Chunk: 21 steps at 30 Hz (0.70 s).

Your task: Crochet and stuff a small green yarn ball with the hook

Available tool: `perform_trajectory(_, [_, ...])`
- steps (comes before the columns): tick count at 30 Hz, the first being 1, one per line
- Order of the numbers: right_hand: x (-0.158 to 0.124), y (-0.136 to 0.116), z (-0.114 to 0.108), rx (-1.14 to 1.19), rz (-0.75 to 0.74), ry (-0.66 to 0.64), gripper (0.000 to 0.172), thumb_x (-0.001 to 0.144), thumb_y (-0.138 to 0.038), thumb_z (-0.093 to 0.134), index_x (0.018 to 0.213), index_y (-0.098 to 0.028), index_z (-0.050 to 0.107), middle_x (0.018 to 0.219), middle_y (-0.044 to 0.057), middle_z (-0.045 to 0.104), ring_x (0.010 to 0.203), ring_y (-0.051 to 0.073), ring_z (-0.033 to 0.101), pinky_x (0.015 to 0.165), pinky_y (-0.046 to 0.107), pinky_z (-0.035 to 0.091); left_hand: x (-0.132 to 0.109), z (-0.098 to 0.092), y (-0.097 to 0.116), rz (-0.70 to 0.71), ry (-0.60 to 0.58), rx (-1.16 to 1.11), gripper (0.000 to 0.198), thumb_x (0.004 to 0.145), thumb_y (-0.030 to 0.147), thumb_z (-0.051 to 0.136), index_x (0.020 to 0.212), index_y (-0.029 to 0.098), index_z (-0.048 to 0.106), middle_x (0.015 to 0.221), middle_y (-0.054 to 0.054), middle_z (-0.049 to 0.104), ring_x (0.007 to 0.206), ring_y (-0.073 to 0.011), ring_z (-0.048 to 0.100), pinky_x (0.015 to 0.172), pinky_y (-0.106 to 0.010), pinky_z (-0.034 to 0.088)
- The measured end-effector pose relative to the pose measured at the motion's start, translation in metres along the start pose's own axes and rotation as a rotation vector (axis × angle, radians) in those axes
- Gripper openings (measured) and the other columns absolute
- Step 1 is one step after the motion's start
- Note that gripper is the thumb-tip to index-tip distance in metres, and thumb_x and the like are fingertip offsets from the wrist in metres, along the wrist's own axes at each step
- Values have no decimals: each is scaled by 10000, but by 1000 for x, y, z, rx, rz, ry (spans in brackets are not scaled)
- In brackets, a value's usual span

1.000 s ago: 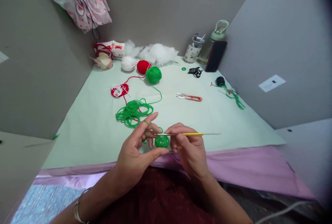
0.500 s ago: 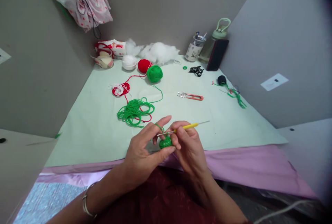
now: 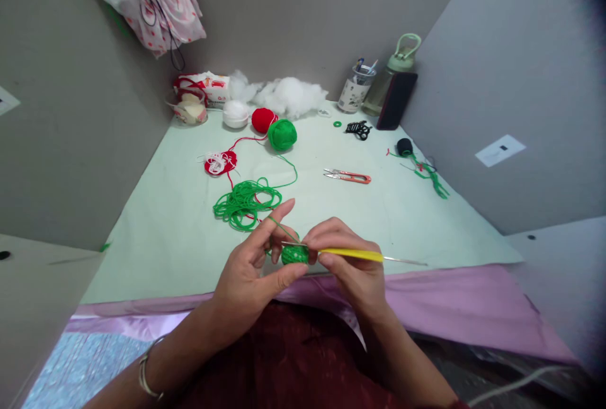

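My left hand (image 3: 253, 270) pinches a small round green crochet piece (image 3: 294, 255) between thumb and fingers, with a strand of green yarn running over its raised forefinger. My right hand (image 3: 348, 264) grips a yellow-handled crochet hook (image 3: 353, 255), whose metal tip lies at the top of the green piece and whose far end points right. The yarn leads back to a loose heap of green yarn (image 3: 246, 199) and on to a green yarn ball (image 3: 282, 134) on the pale green table cover (image 3: 161, 226).
Red-handled snips (image 3: 348, 176) lie mid-table. At the back stand a red ball (image 3: 263, 120), a white ball (image 3: 235, 114), white stuffing (image 3: 288, 93), a pen cup (image 3: 355, 89) and a green bottle (image 3: 392, 71). A black yarn ball (image 3: 404, 147) and green scraps lie right.
My right hand has swung the hook from tilted up-right to nearly level, pointing right. My left forefinger has drawn back left, and the green piece sits slightly further left.
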State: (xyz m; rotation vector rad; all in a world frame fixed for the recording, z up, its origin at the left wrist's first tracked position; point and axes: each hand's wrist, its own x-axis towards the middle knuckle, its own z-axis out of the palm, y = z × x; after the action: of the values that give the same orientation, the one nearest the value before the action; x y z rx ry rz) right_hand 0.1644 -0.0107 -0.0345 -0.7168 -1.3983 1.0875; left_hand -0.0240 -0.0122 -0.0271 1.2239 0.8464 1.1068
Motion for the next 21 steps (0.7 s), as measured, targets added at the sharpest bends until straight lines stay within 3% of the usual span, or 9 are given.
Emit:
perform_trajectory(3, [-2, 1, -1, -48, -30, 17, 201, 979, -236, 693, 1100, -328, 824, 1012, 43, 748, 863, 158, 673, 763, 304, 569, 2, -1, -2, -22, -34, -68, 738, 826, 242, 862, 1479, 430, 575, 991, 29, 660, 951, -131, 579, 951, -263, 430])
perform_trajectory(10, [1, 9, 6, 114, -15, 102, 176, 997, -248, 664, 1070, -302, 814, 944, 25, 696, 747, 128, 672, 672, 280, 578, 3, 0, 1, -141, -28, -264, 625, 836, 263, 853, 1412, 385, 646, 1040, 11, 672, 1012, -146, 650, 943, -257, 478])
perform_trajectory(15, [4, -2, 11, -135, -99, 229, 200, 990, -175, 654, 1046, -275, 818, 906, 27, 706, 771, 138, 687, 687, 283, 585, 4, 3, 3, -279, -13, -403, 310, 871, 342, 814, 1168, 268, 767, 1058, -18, 710, 916, -137, 681, 872, -245, 493])
perform_trajectory(21, [0, 0, 13, -176, -109, 273, 219, 995, -149, 632, 1055, -272, 803, 887, 23, 731, 784, 148, 716, 702, 295, 592, 7, 3, 1, -381, 16, -515, 289, 877, 350, 804, 1127, 213, 759, 983, -25, 697, 841, -132, 686, 773, -229, 477])
